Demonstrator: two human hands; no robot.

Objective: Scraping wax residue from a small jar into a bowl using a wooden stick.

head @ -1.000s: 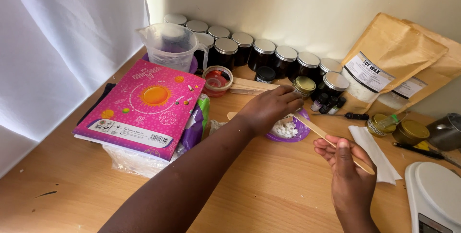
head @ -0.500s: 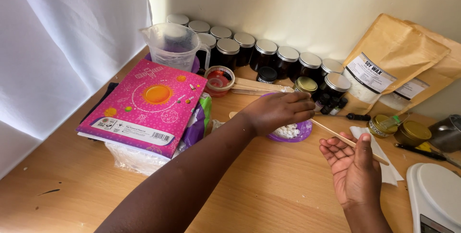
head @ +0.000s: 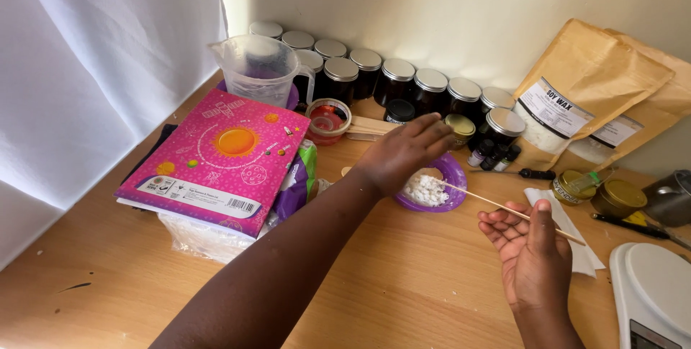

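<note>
My left hand (head: 405, 153) reaches across the wooden table and rests palm down on the near rim of a small purple dish (head: 455, 173) that holds white wax flakes (head: 426, 191). A thin wooden stick (head: 504, 209) leans from the dish toward the right. My right hand (head: 531, 255) is held palm up below the stick, thumb pressing it against the fingers. Flat wooden sticks (head: 371, 128) lie just behind my left hand.
Dark jars with silver lids (head: 394, 77) line the wall. A clear measuring jug (head: 260, 70), a pink book (head: 217, 160) on a plastic bag, a small red-lidded tub (head: 327, 120), brown paper pouches (head: 584, 90), gold tins (head: 622, 198), white tissue (head: 576, 237) and a white scale (head: 653, 295) surround the dish.
My right hand has turned palm up and opened its fingers while keeping the stick under the thumb. My left hand has slid slightly right over the dish's rim.
</note>
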